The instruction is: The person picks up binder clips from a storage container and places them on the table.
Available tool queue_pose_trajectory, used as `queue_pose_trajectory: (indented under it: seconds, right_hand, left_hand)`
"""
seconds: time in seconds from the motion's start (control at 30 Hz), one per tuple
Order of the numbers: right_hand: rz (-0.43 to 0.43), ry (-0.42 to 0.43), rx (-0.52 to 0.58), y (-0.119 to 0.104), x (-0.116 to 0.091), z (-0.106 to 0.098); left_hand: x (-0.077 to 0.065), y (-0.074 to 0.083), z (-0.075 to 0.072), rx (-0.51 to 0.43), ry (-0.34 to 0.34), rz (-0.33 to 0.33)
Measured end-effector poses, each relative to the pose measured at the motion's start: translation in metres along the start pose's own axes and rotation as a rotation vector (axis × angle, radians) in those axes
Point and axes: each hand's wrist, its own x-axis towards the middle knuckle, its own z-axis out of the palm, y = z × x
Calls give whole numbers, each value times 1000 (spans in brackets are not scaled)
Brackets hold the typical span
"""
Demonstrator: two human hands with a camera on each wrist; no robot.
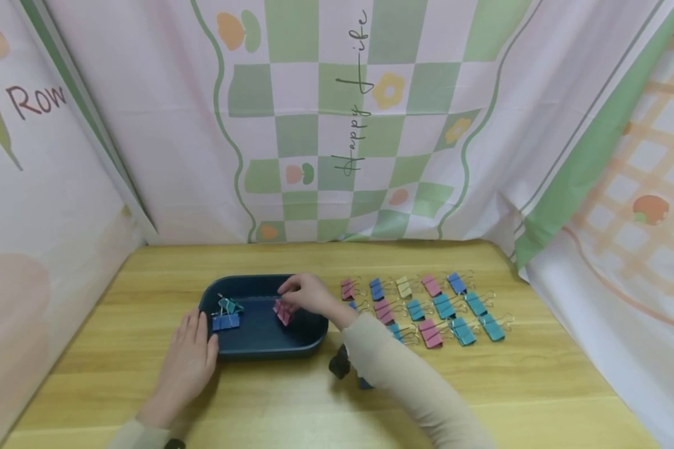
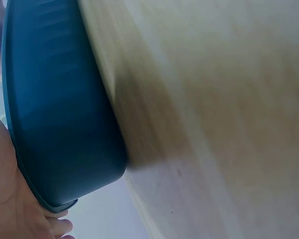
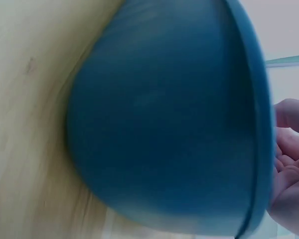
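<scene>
A dark blue tray [image 1: 269, 353] stands on the wooden table. My left hand [image 1: 190, 352] rests against its left end, fingers stretched along the rim; the left wrist view shows that hand [image 2: 12, 191] at the tray's edge. Over the tray's right half, my right hand [image 1: 311, 294] pinches a pink binder clip [image 1: 283, 312] at the fingertips. The tray wall [image 3: 164, 114] fills much of the right wrist view and hides the clip there. In the tray's left part lie a blue binder clip [image 1: 226, 322] and a teal binder clip [image 1: 231, 305].
Rows of binder clips in pink, blue, yellow and teal, such as a teal clip [image 1: 462, 331], lie on the table [image 1: 281, 405] right of the tray. My right forearm covers some. A small black object [image 1: 339, 363] shows beside that sleeve. Patterned curtains [image 1: 342, 125] surround the table.
</scene>
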Motion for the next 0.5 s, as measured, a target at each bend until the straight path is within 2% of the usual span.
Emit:
queue_pose_trajectory:
  seconds: [0.5]
  right_hand:
    - [-9, -52, 100, 3, -26, -31]
  left_hand:
    - [0, 0, -1, 7, -5, -1]
